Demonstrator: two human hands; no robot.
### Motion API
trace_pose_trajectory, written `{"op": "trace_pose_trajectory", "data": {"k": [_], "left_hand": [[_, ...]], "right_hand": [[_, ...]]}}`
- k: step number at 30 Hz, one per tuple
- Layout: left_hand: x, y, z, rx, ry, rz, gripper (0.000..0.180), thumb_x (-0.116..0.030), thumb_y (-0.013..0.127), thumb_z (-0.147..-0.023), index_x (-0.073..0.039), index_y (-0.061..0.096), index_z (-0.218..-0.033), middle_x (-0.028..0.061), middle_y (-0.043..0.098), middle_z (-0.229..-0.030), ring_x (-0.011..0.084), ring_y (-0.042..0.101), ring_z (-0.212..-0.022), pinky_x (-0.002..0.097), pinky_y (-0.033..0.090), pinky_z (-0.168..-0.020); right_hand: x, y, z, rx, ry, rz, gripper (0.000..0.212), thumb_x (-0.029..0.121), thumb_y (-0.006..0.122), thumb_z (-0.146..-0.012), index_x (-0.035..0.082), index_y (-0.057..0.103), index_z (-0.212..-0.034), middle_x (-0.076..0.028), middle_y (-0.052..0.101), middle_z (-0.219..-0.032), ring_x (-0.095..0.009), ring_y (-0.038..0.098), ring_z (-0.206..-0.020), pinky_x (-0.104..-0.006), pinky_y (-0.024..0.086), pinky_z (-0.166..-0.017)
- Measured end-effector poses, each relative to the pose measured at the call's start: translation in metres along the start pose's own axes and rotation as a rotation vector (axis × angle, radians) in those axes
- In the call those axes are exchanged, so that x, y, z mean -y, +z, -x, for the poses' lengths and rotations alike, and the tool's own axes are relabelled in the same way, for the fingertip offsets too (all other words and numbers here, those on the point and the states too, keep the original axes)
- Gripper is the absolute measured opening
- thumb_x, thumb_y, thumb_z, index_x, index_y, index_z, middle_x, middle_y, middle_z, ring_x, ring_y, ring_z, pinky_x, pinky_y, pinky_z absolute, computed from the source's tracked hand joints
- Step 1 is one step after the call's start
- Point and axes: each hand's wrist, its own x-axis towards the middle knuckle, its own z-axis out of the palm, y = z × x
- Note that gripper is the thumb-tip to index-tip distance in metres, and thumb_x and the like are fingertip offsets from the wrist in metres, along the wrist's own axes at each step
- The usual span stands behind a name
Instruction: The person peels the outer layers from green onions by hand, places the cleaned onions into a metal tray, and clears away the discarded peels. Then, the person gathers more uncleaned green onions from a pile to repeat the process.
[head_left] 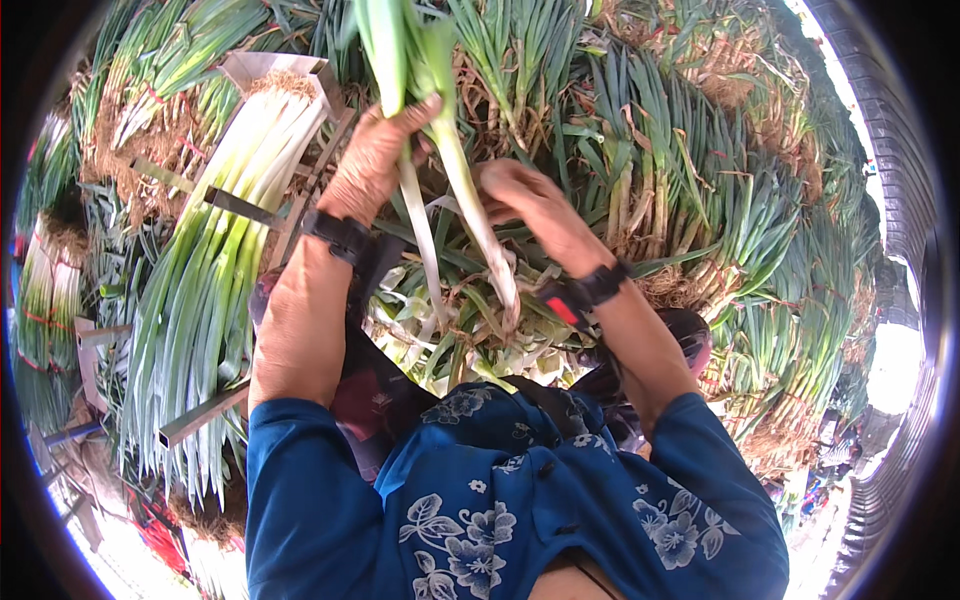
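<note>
My left hand [372,160] is closed around two leeks [462,190] at the upper middle. Their green leaves point away from me, and the pale root ends hang down toward my lap. Just to the right of the stalks is my right hand [530,200], its fingers curled in close behind them. Its fingertips are partly hidden, and what they pinch cannot be made out. Beneath both hands lie loose peeled leaves and trimmings [450,335].
At left, a metal rack [180,425] cradles a thick row of cleaned leeks [215,230], roots at the far end. Tied leek bundles [700,190] are heaped at the back and right. A black ribbed rubber edge [905,180] curves along the far right.
</note>
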Motion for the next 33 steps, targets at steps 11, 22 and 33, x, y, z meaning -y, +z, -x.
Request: {"op": "trace_pose_trajectory", "data": {"k": [11,22,33], "left_hand": [[0.011,0.001,0.0,0.004,0.039,-0.226,0.034,-0.032,0.075,-0.079,-0.004,0.063,-0.096,-0.0001,0.062,-0.077,0.0068,0.055,-0.064,0.0199,0.038,-0.051],[0.01,0.001,0.002,0.047,0.076,-0.205,0.027,-0.013,0.073,-0.076,-0.001,0.065,-0.099,0.004,0.066,-0.088,0.0121,0.06,-0.073,0.0255,0.048,-0.068],[0.017,-0.003,0.007,0.184,0.069,-0.359,0.03,-0.014,0.072,-0.078,0.002,0.064,-0.102,0.006,0.066,-0.091,0.0127,0.06,-0.078,0.0269,0.049,-0.073]], "right_hand": [[-0.029,0.034,-0.028,-0.319,-0.094,0.197,0.021,0.024,0.061,-0.088,0.005,0.055,-0.092,0.0,0.056,-0.066,-0.01,0.051,-0.053,-0.0233,0.039,-0.048],[-0.033,0.048,-0.039,-0.224,-0.031,-0.23,0.034,0.025,0.059,-0.086,-0.002,0.058,-0.105,-0.004,0.062,-0.089,-0.013,0.059,-0.079,-0.0283,0.046,-0.069],[-0.009,0.014,-0.04,-0.058,0.104,-0.053,0.024,0.02,0.054,-0.085,0.002,0.062,-0.099,-0.005,0.064,-0.087,-0.014,0.062,-0.073,-0.0269,0.05,-0.065]]}}
